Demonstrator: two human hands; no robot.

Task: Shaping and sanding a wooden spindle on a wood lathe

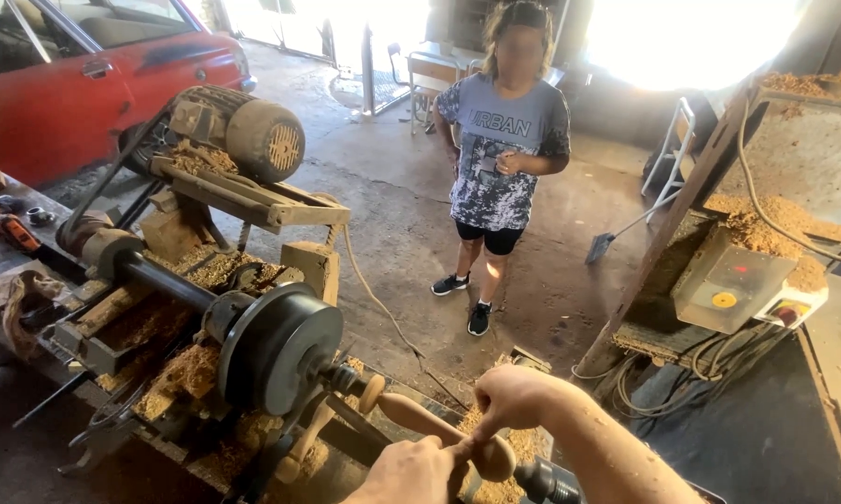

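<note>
A woodturning workshop in a garage: a sawdust-caked lathe (252, 336) with its motor (252, 135) fills the near left, shavings (775, 229) heap on the right, and a red car (75, 84) stands far left on the concrete floor (392, 187).

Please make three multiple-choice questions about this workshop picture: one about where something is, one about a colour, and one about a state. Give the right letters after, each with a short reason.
1. Where is the car?
A. top left, behind the lathe
B. right, beside the switch box
C. bottom, under the hands

2. What colour is the car?
A. white
B. red
C. green

3. How do the hands meet the wooden spindle on the lathe?
A. both are far from it
B. only one is near it
C. both are on it, at its right end

Answers:
1. A: the car stands top left, beyond the lathe.
2. B: its body is red.
3. C: the left hand and the right hand both close around the spindle near its rounded end.
</note>
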